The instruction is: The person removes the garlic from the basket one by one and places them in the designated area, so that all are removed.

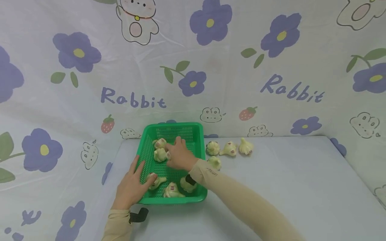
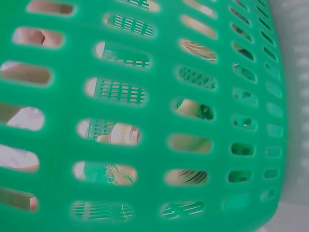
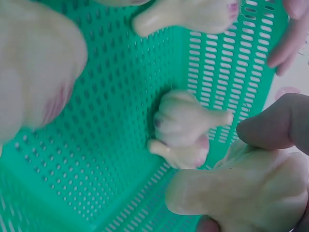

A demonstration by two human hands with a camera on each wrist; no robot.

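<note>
My right hand reaches into a green plastic basket. Thumb and fingers grip a garlic bulb, seen large in the right wrist view; the head view shows little of it. Just left of that hand sit two garlic bulbs, one pale and one behind it. My left hand holds the basket's left rim, thumb over the inside and fingers along the outside. Beside that thumb lies another garlic bulb. In the left wrist view the basket's slotted wall hides the hand's grasp.
Two more garlic bulbs, one at the basket's near side and one under my right wrist, lie inside. Right of the basket several garlic bulbs rest on the white table. A patterned cloth hangs behind.
</note>
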